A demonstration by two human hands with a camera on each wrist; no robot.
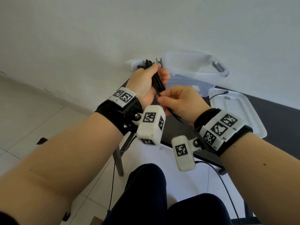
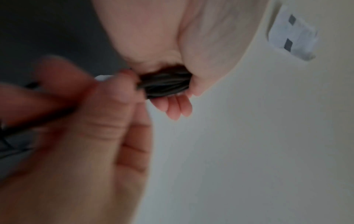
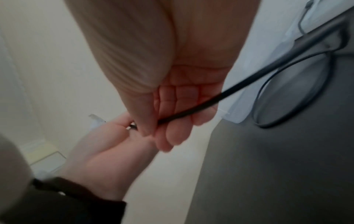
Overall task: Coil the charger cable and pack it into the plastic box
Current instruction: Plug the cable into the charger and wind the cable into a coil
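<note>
Head view shows the left hand (image 1: 146, 82) curled round a black bundle of coiled charger cable (image 1: 158, 83), held above the dark table (image 1: 276, 114). Just beside it, the right hand (image 1: 180, 103) pinches the loose strand between thumb and fingers; the rest trails onto the table. A clear plastic box (image 1: 194, 70) stands open at the far edge, its lid (image 1: 240, 111) alongside.

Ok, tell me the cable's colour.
Black; the cable shows best in the right wrist view.
</note>
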